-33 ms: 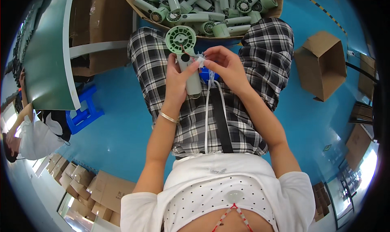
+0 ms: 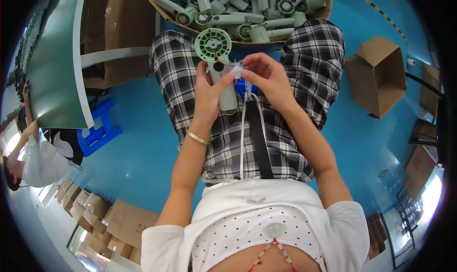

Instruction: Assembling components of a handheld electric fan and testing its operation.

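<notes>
Above my lap, my left hand [image 2: 209, 88] is wrapped around the pale green handle of a handheld fan [image 2: 228, 99], head away from me. Its round, slotted head [image 2: 213, 44] is uncovered, and thin red and dark wires [image 2: 220, 61] run out of it. Between the thumb and fingertips of my right hand [image 2: 269, 79] is a small white finned piece [image 2: 238, 71], which looks like a fan blade wheel. My left thumb touches this piece as well. Fingers partly hide it, so where the wires end is unclear.
Beyond my knees stands a carton [image 2: 328, 0] full of similar green fan parts. An open cardboard box [image 2: 376, 76] sits on the blue floor at right. To the left are a green-topped table [image 2: 57, 81], a blue stool [image 2: 102, 129] and another person [image 2: 45, 157].
The fan and both hands have shifted very slightly, the fan head a little away from me and to the right. My grip stays the same.
</notes>
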A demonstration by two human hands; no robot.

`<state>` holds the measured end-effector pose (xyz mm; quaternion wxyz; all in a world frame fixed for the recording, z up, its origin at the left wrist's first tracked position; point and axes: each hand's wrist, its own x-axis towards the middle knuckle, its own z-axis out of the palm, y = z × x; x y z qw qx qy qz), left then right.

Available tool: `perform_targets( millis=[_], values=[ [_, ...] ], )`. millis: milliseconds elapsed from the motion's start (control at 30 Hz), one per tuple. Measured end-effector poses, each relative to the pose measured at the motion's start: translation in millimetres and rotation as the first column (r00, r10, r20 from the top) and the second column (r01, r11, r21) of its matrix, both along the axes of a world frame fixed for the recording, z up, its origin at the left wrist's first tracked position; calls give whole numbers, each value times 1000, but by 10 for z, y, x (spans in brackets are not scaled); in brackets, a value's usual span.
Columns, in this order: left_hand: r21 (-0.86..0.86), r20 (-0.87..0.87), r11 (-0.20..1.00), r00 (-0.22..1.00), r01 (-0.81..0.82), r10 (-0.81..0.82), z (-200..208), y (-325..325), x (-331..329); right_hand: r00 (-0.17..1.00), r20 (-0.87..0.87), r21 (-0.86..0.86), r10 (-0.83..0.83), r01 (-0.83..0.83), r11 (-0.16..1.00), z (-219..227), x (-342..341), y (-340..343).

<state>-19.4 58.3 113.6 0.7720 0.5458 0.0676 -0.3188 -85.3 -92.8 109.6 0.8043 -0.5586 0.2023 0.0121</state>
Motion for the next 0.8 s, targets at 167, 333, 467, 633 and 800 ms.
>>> perform_targets(
  millis=[167, 333, 467, 633, 800],
  values=[
    [17, 59, 996, 995, 83, -84, 114, -32, -18, 978, 98, 94, -184, 175, 980, 161, -77, -76],
    [127, 140, 979, 974, 161, -178, 147, -36, -67, 959, 169, 31, -229, 228, 973, 301, -80, -140],
    [151, 173, 966, 957, 209, -234, 170, -8, -90, 938, 227, -144, -261, 297, 944, 360, -69, -167],
    [235, 136, 906, 911, 353, -390, 215, -9, -102, 945, 282, -332, -167, 260, 907, 412, -8, -269],
    [227, 77, 898, 912, 378, -403, 227, 3, -110, 955, 283, -710, 83, 151, 687, 470, 92, -265]
  ],
)
